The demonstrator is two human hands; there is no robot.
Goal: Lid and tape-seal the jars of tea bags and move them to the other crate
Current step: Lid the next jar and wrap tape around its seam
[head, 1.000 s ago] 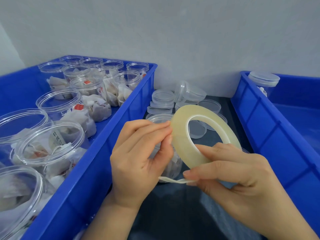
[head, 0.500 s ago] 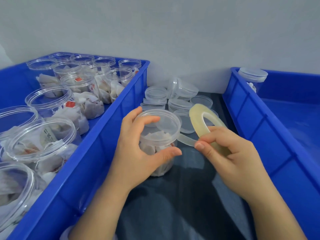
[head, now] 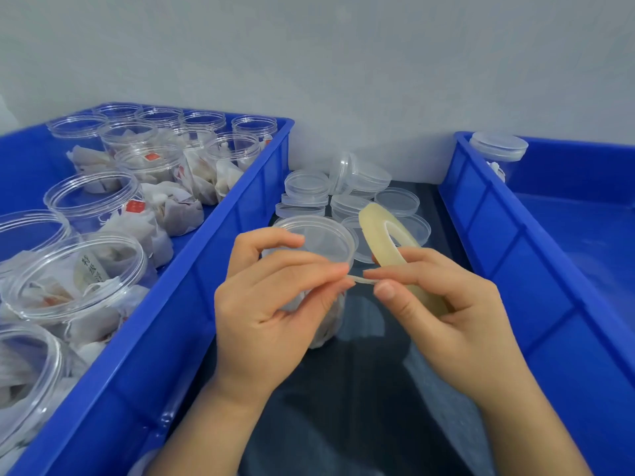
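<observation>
The loose end of tape (head: pixel 357 280) is pinched between the thumb and fingers of the left grip (head: pixel 271 304). It is drawn out only a little from the roll of tape (head: pixel 378 225), which is grasped on edge in the right grip (head: pixel 446 304), whose thumb and forefinger are also closed on the strip. Just behind the left grip a lidded jar (head: pixel 323 242) of tea bags is stood upright on the dark worktop (head: pixel 360 389). Whether its lid is touched by the curled forefinger cannot be told. Beyond it, loose lids (head: pixel 395 201) are heaped toward the far edge of the worktop. The left side is taken up by a blue crate (head: pixel 192 304) filled with open jars (head: pixel 92 201) of tea bags. Along the right side a second blue crate (head: pixel 498 235) is set, with one capped jar (head: pixel 498 147) in its far left corner.
</observation>
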